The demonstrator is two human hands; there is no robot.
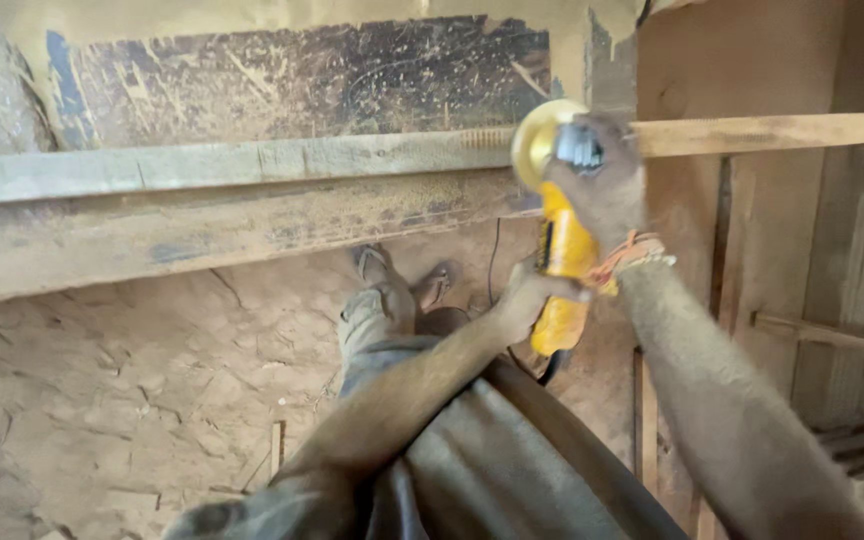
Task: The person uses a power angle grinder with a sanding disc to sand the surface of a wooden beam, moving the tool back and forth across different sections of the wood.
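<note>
Head view: the right hand (pixel 602 175) extends forward with the forearm raised, fingers wrapped around the head of a yellow angle grinder (pixel 562 250). The left hand (pixel 530 297) reaches across from below, fingers closed on the grinder's rear body. The grinder stands nearly upright, its disc (pixel 532 140) against the edge of a long wooden plank (pixel 252 165) lying across a worn board (pixel 202 230).

Rough wooden plank (pixel 252 165), glossy plastic grinder (pixel 564 255)

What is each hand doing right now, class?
Left hand: closed on the grinder body.
Right hand: closed over the grinder head, at the plank.
</note>
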